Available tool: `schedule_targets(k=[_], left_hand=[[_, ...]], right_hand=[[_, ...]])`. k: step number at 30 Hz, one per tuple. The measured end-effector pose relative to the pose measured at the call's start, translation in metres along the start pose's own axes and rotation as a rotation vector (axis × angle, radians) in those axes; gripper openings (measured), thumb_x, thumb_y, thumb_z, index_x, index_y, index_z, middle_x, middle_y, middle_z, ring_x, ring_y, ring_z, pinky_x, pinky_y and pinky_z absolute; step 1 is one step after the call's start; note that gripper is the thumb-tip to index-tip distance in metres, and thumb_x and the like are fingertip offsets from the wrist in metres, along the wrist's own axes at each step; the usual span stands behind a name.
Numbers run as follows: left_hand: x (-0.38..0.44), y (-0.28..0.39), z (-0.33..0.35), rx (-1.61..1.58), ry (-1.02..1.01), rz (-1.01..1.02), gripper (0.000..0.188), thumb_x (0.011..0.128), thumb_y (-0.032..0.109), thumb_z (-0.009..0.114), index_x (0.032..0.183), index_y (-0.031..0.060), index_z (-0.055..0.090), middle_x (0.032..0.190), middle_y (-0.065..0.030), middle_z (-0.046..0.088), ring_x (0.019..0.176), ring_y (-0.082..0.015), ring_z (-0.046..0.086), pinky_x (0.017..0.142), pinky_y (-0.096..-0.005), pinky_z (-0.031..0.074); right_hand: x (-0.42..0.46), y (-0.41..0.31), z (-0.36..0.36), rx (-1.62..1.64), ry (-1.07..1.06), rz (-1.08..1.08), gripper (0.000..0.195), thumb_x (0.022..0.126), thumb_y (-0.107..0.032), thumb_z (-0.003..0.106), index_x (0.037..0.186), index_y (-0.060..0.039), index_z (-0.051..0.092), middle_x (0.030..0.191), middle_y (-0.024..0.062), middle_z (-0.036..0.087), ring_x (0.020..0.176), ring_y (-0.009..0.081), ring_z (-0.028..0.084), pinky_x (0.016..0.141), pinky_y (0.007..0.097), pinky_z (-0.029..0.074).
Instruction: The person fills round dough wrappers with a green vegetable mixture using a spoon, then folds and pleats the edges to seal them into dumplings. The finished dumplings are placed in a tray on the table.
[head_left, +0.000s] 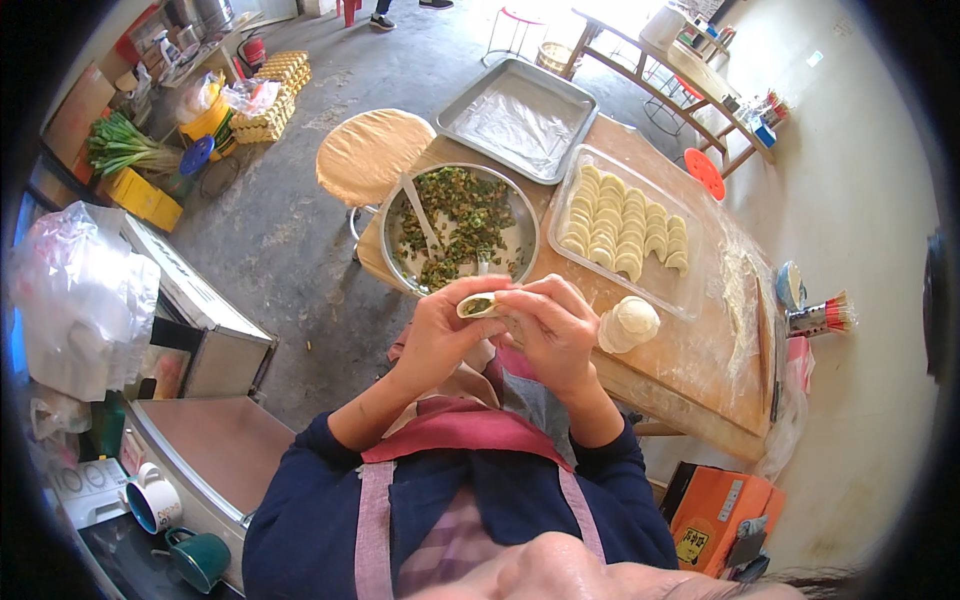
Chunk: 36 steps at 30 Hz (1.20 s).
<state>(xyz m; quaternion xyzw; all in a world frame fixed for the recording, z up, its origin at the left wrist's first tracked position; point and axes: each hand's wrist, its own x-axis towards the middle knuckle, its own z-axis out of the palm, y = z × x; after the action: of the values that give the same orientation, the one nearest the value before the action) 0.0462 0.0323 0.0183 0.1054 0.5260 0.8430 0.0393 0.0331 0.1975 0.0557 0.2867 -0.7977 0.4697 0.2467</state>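
Between my two hands is a dumpling (478, 306), its pale wrapper folded around green filling that still shows at the end. My left hand (450, 319) cups it from one side. The fingers of my right hand (551, 319) pinch the wrapper's edge from the other. Just beyond my hands stands a round metal basin (527, 247) of chopped green filling (472, 206), with a white spatula (421, 217) leaning in it. A stack of round dough wrappers (630, 324) rests on the wooden table to the right of my right hand.
Overlapping rows of folded dumplings (626, 217) fill much of a clear plastic tray (686, 300). Behind the basin lies a plastic-lined metal tray (517, 120). Flour (739, 300) and a rolling pin (763, 345) are at the wooden table's (675, 360) right. A cloth-covered round stool (371, 154) stands left.
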Motion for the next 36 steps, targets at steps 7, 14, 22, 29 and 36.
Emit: schedule_targets(k=[7, 14, 22, 29, 36], left_hand=[[0.000, -0.001, -0.006, 0.117, -0.008, -0.085, 0.033, 0.098, 0.000, 0.070, 0.130, -0.0016, 0.069, 0.103, -0.0059, 0.076, 0.086, -0.0105, 0.071, 0.075, -0.0245, 0.058], [0.001, 0.004, -0.006, 0.363, -0.035, -0.029, 0.034, 0.095, 0.001, 0.072, 0.130, -0.0019, 0.069, 0.099, -0.0096, 0.077, 0.085, -0.0076, 0.070, 0.074, -0.0251, 0.058], [0.002, 0.003, -0.007, 0.260, -0.042, -0.083, 0.035, 0.096, 0.001, 0.071, 0.131, -0.0021, 0.069, 0.100, -0.0070, 0.076, 0.086, -0.0085, 0.069, 0.074, -0.0249, 0.058], [0.002, 0.002, -0.007, 0.247, -0.045, -0.088, 0.035, 0.097, 0.000, 0.069, 0.132, -0.0019, 0.068, 0.101, -0.0060, 0.076, 0.087, -0.0083, 0.068, 0.075, -0.0246, 0.058], [0.004, 0.002, -0.008, 0.325, -0.043, -0.050, 0.037, 0.097, 0.001, 0.070, 0.133, -0.0017, 0.068, 0.100, -0.0064, 0.076, 0.087, -0.0082, 0.068, 0.075, -0.0248, 0.058]], right_hand=[[0.012, 0.003, -0.012, -0.130, -0.104, -0.218, 0.023, 0.071, -0.002, 0.077, 0.093, -0.0076, 0.076, 0.091, 0.0070, 0.065, 0.079, 0.0251, 0.067, 0.066, 0.0354, 0.055], [0.029, 0.000, -0.022, -0.211, -0.301, -0.311, 0.024, 0.068, -0.008, 0.078, 0.092, -0.0087, 0.073, 0.094, 0.0064, 0.064, 0.080, 0.0256, 0.066, 0.066, 0.0375, 0.054], [0.014, 0.012, -0.016, -0.014, -0.209, 0.003, 0.018, 0.077, -0.006, 0.079, 0.094, -0.0062, 0.074, 0.089, 0.0081, 0.065, 0.081, 0.0270, 0.067, 0.068, 0.0375, 0.055], [0.025, 0.011, -0.019, -0.127, -0.273, -0.274, 0.020, 0.079, -0.005, 0.081, 0.097, -0.0060, 0.073, 0.090, 0.0089, 0.066, 0.076, 0.0276, 0.067, 0.065, 0.0375, 0.055], [0.014, 0.015, -0.012, -0.026, -0.180, -0.057, 0.025, 0.074, -0.003, 0.078, 0.098, -0.0056, 0.074, 0.088, 0.0089, 0.065, 0.076, 0.0264, 0.066, 0.065, 0.0366, 0.055]])
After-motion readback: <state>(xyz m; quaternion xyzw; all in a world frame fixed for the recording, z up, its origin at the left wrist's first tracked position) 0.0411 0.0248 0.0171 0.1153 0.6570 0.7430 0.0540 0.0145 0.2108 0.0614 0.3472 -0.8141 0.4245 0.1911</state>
